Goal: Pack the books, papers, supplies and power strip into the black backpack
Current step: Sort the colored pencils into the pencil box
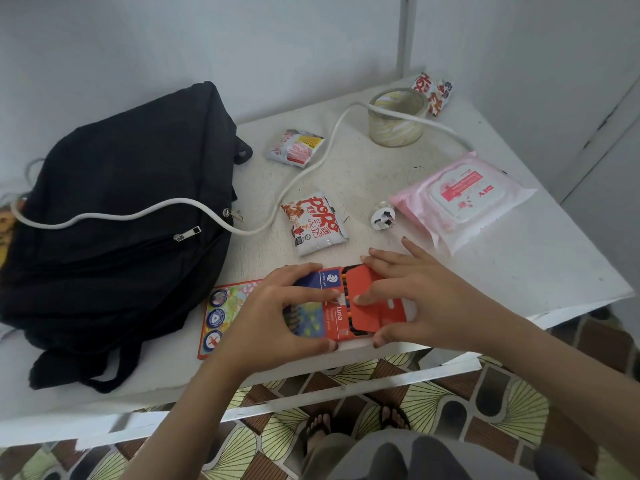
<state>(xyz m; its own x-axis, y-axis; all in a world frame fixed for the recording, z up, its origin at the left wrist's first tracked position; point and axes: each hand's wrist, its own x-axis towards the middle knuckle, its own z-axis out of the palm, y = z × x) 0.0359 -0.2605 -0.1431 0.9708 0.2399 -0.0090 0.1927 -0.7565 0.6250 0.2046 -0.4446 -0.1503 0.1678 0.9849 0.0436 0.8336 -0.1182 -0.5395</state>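
Observation:
The black backpack point(117, 223) lies flat on the left of the white table point(519, 271). A white power cord point(301, 174) trails from over the backpack across the table to a white plug point(382, 218). Near the front edge is a red colour-pencil box point(337, 315) with its flap open. My left hand point(273, 323) grips the box's left part, thumb at its near edge. My right hand point(412, 299) holds the red flap, thumb pressing on it. Under the box lies a red-edged colourful flat book point(221, 317).
Snack packets lie mid-table point(313, 223), further back point(296, 147) and at the far corner point(433, 91). A roll of clear tape point(396, 119) stands at the back with the cord over it. A pink wet-wipes pack point(464, 199) lies to the right. Patterned floor and my feet show below.

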